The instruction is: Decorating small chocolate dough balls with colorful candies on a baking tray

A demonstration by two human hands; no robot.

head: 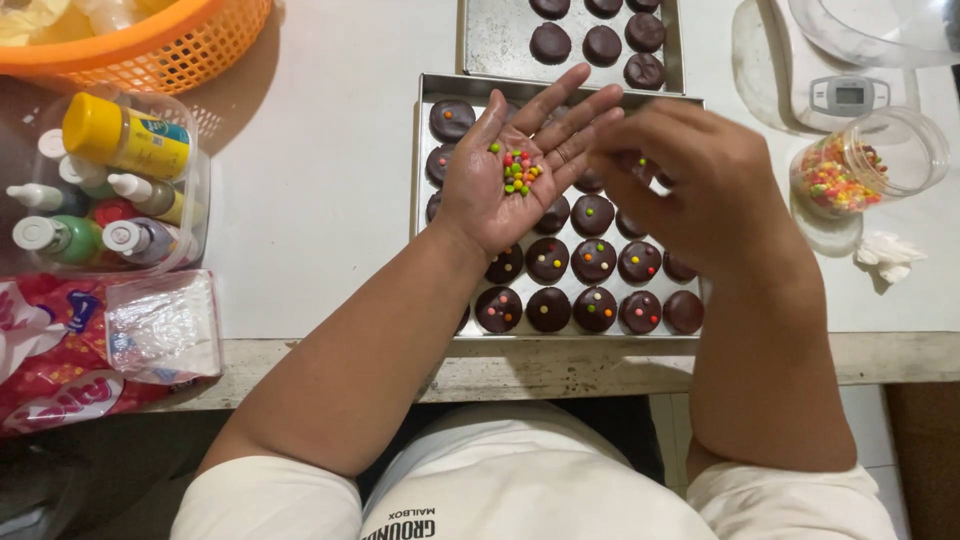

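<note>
Left hand (pixel 505 175) lies palm-up cupping candy beads (pixel 520 172); right hand (pixel 690 180) hovers alongside.

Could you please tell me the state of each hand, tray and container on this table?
left hand: palm up, open, cupping coloured sprinkles.
right hand: fingers bent over the near tray; grip hidden.
near tray: filled with chocolate rounds, some dotted.
far tray: partly filled.
sprinkle jar: lidless, on its side.

Counted on the white table:
Two metal trays (pixel 440 92) (pixel 480 40), one orange basket (pixel 170 50), one open candy jar (pixel 865 165), one kitchen scale (pixel 848 95), two hands (pixel 505 175) (pixel 700 190).
</note>
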